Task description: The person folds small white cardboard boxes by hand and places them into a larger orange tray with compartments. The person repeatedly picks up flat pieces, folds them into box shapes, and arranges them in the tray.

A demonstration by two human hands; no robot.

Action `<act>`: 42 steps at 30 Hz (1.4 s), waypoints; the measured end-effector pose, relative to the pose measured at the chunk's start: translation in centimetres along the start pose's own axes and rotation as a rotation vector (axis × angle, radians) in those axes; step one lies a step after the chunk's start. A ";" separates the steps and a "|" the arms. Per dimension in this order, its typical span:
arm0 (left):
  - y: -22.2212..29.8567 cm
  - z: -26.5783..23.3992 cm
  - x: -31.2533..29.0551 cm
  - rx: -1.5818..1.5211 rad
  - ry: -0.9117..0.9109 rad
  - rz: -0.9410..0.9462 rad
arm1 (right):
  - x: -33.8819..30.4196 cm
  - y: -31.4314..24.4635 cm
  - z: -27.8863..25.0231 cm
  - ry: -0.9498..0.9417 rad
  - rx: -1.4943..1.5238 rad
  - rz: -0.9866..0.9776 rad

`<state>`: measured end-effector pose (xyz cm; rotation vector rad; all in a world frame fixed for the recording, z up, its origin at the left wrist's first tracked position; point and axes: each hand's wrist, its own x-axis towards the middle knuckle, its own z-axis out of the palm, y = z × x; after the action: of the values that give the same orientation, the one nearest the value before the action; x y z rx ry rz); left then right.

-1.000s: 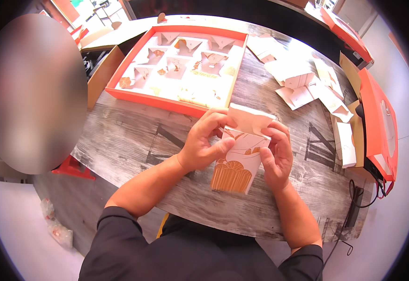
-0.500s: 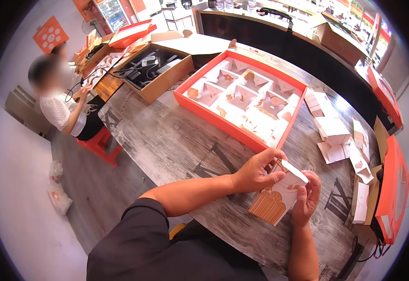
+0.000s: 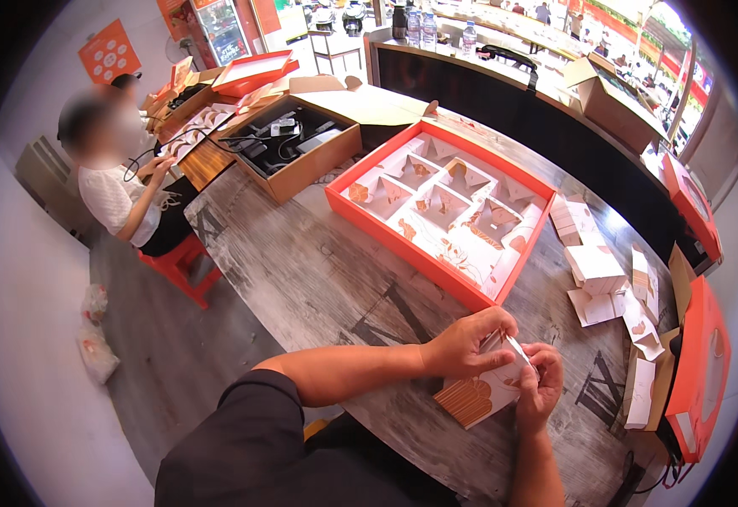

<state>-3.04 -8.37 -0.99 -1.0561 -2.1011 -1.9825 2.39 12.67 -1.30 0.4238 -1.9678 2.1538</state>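
Observation:
A small white paper carton [image 3: 479, 400] with a golden-brown printed pattern is between my hands, tilted above the table near its front edge. My left hand [image 3: 472, 345] grips its upper end from the left, thumb in front. At the top edge, the fingers of my right hand [image 3: 541, 382] pinch the right corner by a narrow white flap. Just beyond my hands stands a shallow orange-red box [image 3: 411, 248], open on top. White printed dividers [image 3: 442, 203] split part of its inside into square compartments.
Several white folded cartons [image 3: 595, 269] lie on the table [image 3: 301, 262] to the right, beside an upright orange box lid [image 3: 703, 359]. A cardboard box [image 3: 297, 173] of black devices and cables stands far left. A co-worker [image 3: 115, 186] sits beyond it on a red stool [image 3: 179, 262].
My right hand has come closer to my left and now pinches the carton's top edge. The carton has tilted further. The whole view has shifted, so the table sits slightly lower.

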 end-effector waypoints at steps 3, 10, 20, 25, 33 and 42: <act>0.5 0.1 -0.1 0.062 -0.005 -0.013 | 0.2 0.0 0.0 0.007 0.015 -0.023; 0.5 0.1 -0.1 0.049 -0.002 0.043 | 0.1 0.1 0.2 0.035 0.073 -0.018; 0.7 0.1 0.0 0.077 -0.008 0.093 | 0.1 0.1 0.3 0.069 0.102 0.019; 1.1 0.0 0.2 0.042 -0.023 0.084 | 0.1 0.3 0.1 0.074 0.064 -0.015; 0.2 0.3 0.1 -0.024 0.024 0.081 | 0.0 0.6 0.0 0.036 -0.059 -0.096; -0.1 0.3 0.1 -0.042 0.030 0.096 | 0.0 0.6 0.1 -0.010 -0.053 -0.120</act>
<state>-3.06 -8.08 -1.04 -1.1053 -1.9638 -1.9927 2.25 12.53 -1.85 0.5308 -1.9472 2.0256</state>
